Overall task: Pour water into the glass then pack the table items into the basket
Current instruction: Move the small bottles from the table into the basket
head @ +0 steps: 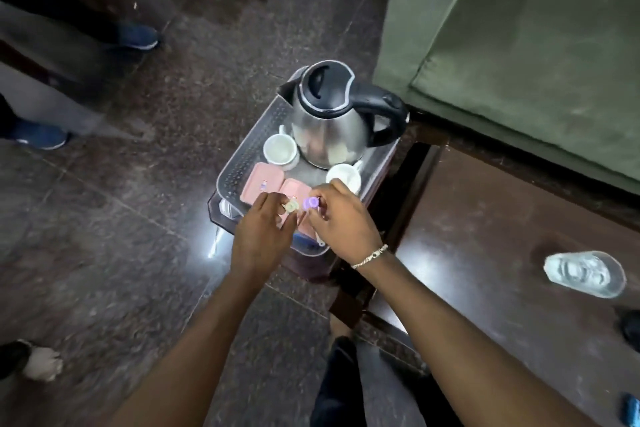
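Observation:
A clear plastic basket (242, 156) sits on a small dark stand and holds a steel kettle (329, 121) with a black lid, two white cups (280, 148) (344, 177) and pink packets (266, 182). My left hand (263, 232) hovers over the basket's near end, pinching a small pale round item (290, 207). My right hand (341, 218), with a bracelet at the wrist, pinches a small purple item (310, 202) beside it. A clear glass (585, 273) stands on the dark table (485, 253) at the right.
A green sofa (519, 45) stands behind the table. Another person's legs and blue shoes (138, 36) are at the left on the dark stone floor. A blue object (632, 409) lies at the table's lower right edge.

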`<state>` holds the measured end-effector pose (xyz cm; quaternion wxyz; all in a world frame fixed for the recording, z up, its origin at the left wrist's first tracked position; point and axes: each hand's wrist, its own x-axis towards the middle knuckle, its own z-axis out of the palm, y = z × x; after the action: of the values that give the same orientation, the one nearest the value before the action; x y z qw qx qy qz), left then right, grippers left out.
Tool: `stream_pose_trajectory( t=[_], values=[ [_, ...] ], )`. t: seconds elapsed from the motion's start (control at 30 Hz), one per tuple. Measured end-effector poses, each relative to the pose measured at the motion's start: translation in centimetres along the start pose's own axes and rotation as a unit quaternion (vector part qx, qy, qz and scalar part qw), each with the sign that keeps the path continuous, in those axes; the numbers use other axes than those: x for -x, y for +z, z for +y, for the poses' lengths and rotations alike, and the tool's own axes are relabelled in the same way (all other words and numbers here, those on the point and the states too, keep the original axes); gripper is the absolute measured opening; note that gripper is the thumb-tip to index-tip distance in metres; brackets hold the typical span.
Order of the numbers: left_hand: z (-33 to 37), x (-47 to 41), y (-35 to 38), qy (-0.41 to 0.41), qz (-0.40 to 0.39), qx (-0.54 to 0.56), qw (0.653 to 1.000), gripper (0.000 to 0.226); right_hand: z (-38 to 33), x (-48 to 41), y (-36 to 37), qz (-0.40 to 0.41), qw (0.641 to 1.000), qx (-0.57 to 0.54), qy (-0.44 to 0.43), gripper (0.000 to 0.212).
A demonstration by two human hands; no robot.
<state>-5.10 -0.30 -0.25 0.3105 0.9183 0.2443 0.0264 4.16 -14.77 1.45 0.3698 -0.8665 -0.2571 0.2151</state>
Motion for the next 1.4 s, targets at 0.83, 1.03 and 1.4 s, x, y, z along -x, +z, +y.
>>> stream_pose_trajectory(
  t=[0.83, 1.03, 1.4],
  values=[
    [2.4, -2.1, 3.4, 0.167, 0.031, 0.005, 0.986, 0.048, 3.2, 0.9, -1.5, 0.092, 0.992, 0.088, 0.003, 0.042],
    [8.3, -0.1, 7.6, 0.232, -0.038, -0.011, 0.972, 0.055, 9.0, 7.6, -6.5, 0.138, 0.984, 0.093, 0.062, 0.053],
    [22.2, 5.8, 20.6, 0.347, -0.204, 0.012, 0.915, 0.064, 21.5, 23.5, -15.9, 0.208, 0.948, 0.08, 0.227, 0.062]
  ],
)
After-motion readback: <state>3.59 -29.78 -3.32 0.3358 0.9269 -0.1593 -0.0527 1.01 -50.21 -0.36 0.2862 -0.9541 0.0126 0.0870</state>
